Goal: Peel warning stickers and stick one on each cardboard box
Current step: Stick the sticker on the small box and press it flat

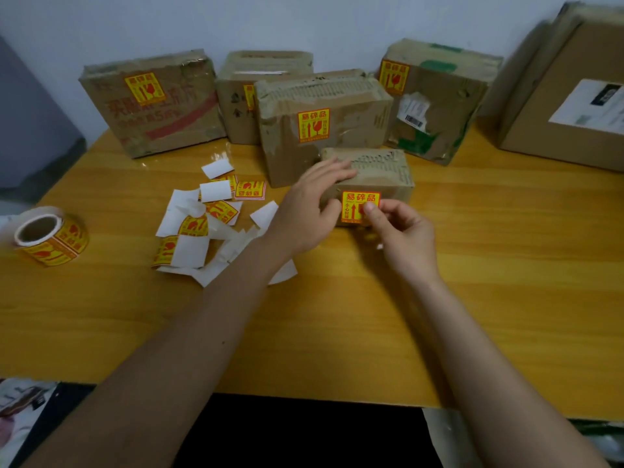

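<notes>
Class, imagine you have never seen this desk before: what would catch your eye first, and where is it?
First, the bright yellow sticker on the front of the small box near the middle, pinched by the right hand while the left hand steadies the box. Next, the pile of sticker scraps to its left, and the sticker roll at the table's left edge.

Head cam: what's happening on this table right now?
A person is labelling boxes. The left hand steadies a small brown cardboard box while the right hand presses a yellow-and-red warning sticker onto its front face, fingers pinching its edge. Four worn cardboard boxes behind already carry stickers. A sticker roll and a pile of peeled white backing papers lie on the wooden table.
</notes>
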